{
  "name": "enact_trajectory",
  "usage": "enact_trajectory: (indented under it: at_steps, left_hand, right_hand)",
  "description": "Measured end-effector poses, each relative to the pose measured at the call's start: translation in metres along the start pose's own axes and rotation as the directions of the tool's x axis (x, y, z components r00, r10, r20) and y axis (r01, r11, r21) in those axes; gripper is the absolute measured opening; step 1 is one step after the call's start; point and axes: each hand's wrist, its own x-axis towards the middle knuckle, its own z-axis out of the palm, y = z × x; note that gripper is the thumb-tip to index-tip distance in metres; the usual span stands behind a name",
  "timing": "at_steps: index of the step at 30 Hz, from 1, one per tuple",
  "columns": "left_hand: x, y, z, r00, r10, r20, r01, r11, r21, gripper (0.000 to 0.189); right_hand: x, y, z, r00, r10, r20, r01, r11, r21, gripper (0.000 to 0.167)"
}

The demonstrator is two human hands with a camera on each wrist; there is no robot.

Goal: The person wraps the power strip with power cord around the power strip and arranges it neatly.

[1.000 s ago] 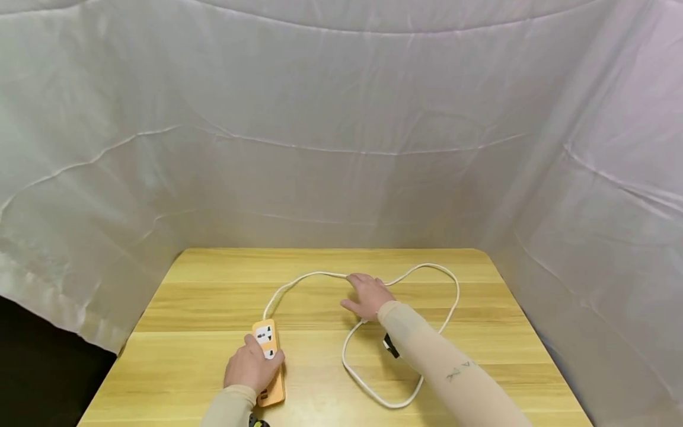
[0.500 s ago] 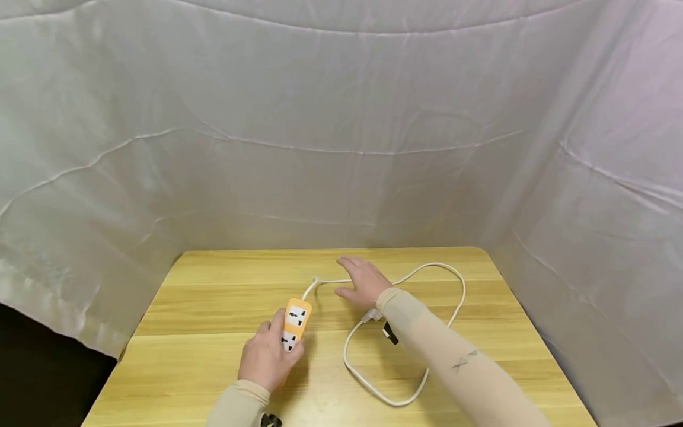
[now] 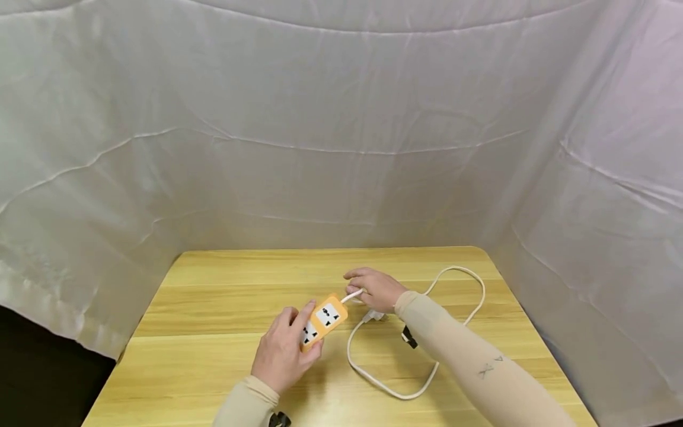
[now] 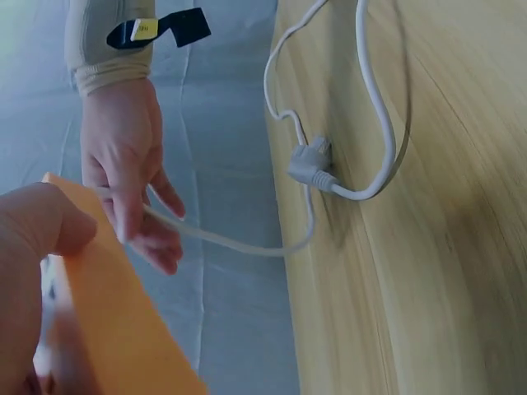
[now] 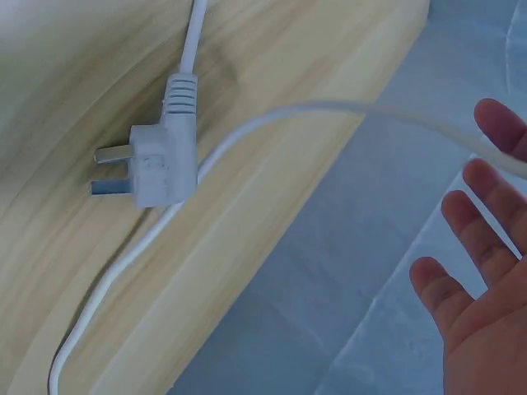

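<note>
An orange power strip [image 3: 332, 311] with white socket panels is tilted up off the table in my left hand [image 3: 278, 357], its thumb and fingers on opposite sides. The left wrist view has the strip's plain orange side [image 4: 123, 304] up close, with the thumb on its edge. My right hand [image 3: 377, 290] is at the white cord [image 3: 352, 295] just beyond the strip's end, holding it between thumb and fingers; the other fingers extend loosely. Under that hand lies the white plug [image 5: 156, 164] on the table, prongs exposed in the right wrist view.
The rest of the cord [image 3: 392, 392] lies in a wide loop on the right of the wooden table [image 3: 203, 308]. Grey cloth [image 3: 341, 190] hangs behind the table and along its sides.
My left hand has lifted the power strip and carried it right, turning its cord end toward my right hand. The right hand has taken the cord near the strip; the loop has shifted right.
</note>
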Motion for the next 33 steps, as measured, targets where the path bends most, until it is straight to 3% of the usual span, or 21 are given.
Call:
enact_trajectory:
  at_steps: [4,8,12,19,25,27,33]
  left_hand:
    - [0.002,-0.003,0.001,0.999,0.02,-0.032,-0.02,1.0,0.0,0.067]
    - [0.001,-0.004,0.002,0.999,0.027,-0.024,-0.027,1.0,-0.001,0.063]
    - [0.0,-0.005,0.002,0.999,0.0,0.034,-0.001,1.0,0.001,0.058]
    - [-0.005,-0.009,0.001,0.991,-0.059,0.122,0.058,0.998,0.007,0.058]
    - [-0.008,-0.013,-0.001,0.967,-0.14,0.212,0.133,0.99,0.046,0.068]
    - [-0.009,-0.016,-0.002,0.967,-0.157,0.203,0.145,0.987,0.069,0.066]
    - [-0.008,-0.028,-0.009,0.986,-0.152,0.065,0.145,0.985,0.095,0.057]
  right_hand:
    - [-0.006,0.003,-0.005,1.0,0.013,-0.02,-0.013,1.0,-0.01,0.033]
    - [-0.01,0.005,-0.012,0.998,0.011,-0.062,-0.01,1.0,0.012,0.027]
    - [-0.013,0.006,-0.018,0.996,0.028,-0.084,-0.022,0.997,0.075,0.033]
    - [-0.019,0.007,-0.021,0.991,0.126,-0.047,-0.113,0.972,0.206,0.043]
    - [-0.024,0.012,-0.024,0.982,0.18,-0.064,-0.156,0.95,0.269,0.048]
    - [-0.025,0.015,-0.025,0.977,0.202,-0.065,-0.176,0.942,0.285,0.05]
    - [-0.031,0.025,-0.027,0.965,0.256,-0.058,-0.228,0.926,0.302,0.048]
